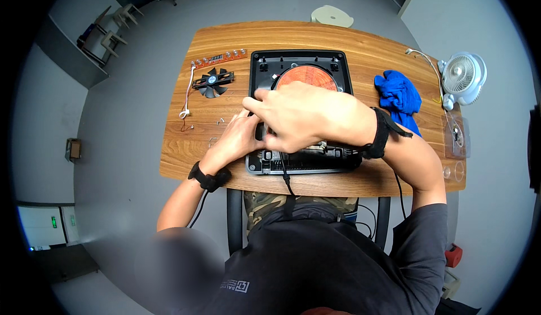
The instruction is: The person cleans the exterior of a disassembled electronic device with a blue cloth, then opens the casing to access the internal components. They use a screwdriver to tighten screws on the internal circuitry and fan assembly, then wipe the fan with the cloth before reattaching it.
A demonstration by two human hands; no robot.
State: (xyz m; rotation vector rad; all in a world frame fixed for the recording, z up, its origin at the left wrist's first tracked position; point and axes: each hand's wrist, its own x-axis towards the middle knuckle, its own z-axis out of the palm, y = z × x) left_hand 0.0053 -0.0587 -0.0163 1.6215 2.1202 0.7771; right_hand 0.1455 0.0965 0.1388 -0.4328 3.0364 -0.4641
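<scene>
An opened induction cooker's black housing (257, 72) lies on the table before me, its round copper coil (309, 75) partly covered by my right hand (298, 115). That hand reaches across over the left half of the housing with its fingers curled; whatever they grip is hidden beneath them. My left hand (239, 134) rests at the housing's left edge, thumb and fingers bent together close to the right fingertips. What it pinches, if anything, does not show. Circuit parts (332, 151) are visible along the near side of the housing, and a black power cord (286, 178) runs off its front.
Left of the housing lie a black cooling fan (212, 80), an orange circuit strip (217, 59) with a white cable, and several small screws (220, 121). To the right are a blue cloth (399, 96), a small white fan (463, 75) and a clear plastic tray (456, 137).
</scene>
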